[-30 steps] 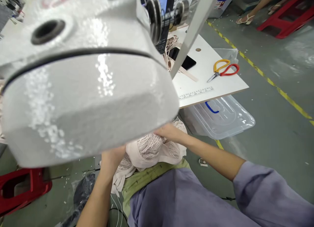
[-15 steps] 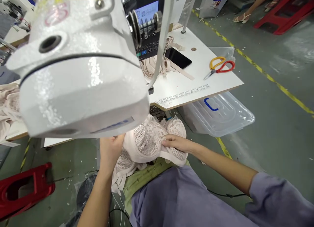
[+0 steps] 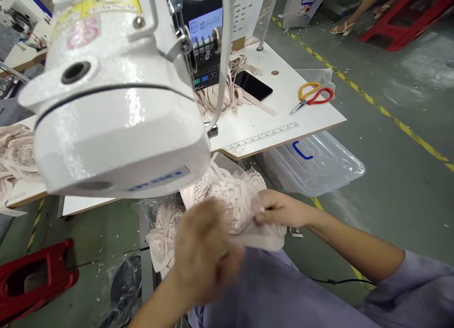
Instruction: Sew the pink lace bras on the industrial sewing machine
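Head view: at the lower centre of the frame, a pale lace garment sits just below and right of the white sewing machine head. The right hand pinches its right side between thumb and fingers; the left hand blurs in front, so its grip cannot be told. The garment looks light, soft and floppy; lace may snag, so its smooth lower edge seems the safer hold.

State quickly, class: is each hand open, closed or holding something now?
Left hand: too blurred to tell whether open or closed.
Right hand: closed, fingers holding the lace bra.
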Demonstrator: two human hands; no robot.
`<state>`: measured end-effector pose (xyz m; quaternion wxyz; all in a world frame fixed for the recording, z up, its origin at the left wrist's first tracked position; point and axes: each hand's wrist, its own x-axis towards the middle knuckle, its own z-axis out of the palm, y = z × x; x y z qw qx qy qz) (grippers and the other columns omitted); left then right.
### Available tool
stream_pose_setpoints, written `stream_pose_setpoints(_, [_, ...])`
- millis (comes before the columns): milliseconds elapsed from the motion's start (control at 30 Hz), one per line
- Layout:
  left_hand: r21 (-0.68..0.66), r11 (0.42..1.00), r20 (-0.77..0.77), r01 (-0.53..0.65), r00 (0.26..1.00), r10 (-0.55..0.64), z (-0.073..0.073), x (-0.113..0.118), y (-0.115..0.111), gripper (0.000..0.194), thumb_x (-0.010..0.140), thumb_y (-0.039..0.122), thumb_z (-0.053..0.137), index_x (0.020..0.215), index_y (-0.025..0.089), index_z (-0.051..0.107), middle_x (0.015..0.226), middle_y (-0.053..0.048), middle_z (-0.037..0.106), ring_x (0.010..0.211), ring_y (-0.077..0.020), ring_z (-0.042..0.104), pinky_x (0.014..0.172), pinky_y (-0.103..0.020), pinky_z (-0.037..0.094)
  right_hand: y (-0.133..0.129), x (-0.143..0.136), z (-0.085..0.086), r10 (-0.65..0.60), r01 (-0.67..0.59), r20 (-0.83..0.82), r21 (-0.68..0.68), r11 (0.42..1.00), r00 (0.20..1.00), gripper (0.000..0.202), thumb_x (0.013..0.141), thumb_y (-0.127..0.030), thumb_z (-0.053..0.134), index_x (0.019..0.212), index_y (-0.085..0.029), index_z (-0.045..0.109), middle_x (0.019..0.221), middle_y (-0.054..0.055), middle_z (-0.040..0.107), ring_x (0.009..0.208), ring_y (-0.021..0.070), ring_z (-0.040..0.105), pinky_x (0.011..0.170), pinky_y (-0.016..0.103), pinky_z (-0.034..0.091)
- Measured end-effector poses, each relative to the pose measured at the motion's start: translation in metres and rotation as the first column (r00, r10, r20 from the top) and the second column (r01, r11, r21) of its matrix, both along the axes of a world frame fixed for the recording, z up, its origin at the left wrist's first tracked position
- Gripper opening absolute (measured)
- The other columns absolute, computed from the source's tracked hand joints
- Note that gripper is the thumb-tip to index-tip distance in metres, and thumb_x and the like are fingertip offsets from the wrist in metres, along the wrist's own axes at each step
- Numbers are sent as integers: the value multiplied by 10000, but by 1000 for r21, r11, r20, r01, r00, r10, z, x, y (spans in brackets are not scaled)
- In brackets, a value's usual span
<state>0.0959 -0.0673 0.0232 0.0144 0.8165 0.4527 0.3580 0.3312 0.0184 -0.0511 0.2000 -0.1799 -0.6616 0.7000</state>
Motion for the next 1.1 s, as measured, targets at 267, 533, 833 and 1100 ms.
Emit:
stream_pose_setpoints(267, [-641,767,-106,4,990,-94,4,-5,17,371,896,455,613,633,195,589,557,13,584,526,-136,544,586,-275,467,7,-28,69,139,-268,293,465,844,946,277,1024,-274,475,947,-183,724,792,14,716,709,128,607,677,252,398])
stream_pose_setpoints(533, [-730,565,-98,-385,877,470,2,-53,47,377,846,502,643,632,192,662,541,12,571,558,-145,532,487,-230,363,57,-61,41,-151,-7,289,480,877,945,333,960,-423,580,794,-174,727,808,22,727,718,149,608,653,272,372])
stream_pose_setpoints(833, [-565,717,16,-407,864,502,-13,-66,69,284,763,427,729,625,224,587,593,-9,569,751,-224,613,744,-324,536,83,-74,38,-186,74,266,381,921,946,293,844,-494,701,806,-205,731,778,10,691,852,201,637,824,312,481])
stream_pose_setpoints(1100, [-594,704,18,-389,869,495,-18,-74,68,295,755,451,746,634,251,567,608,-20,570,779,-252,610,718,-367,549,89,-75,40,-189,72,252,411,909,949,290,867,-454,685,782,-177,701,775,-1,673,796,176,615,816,326,477])
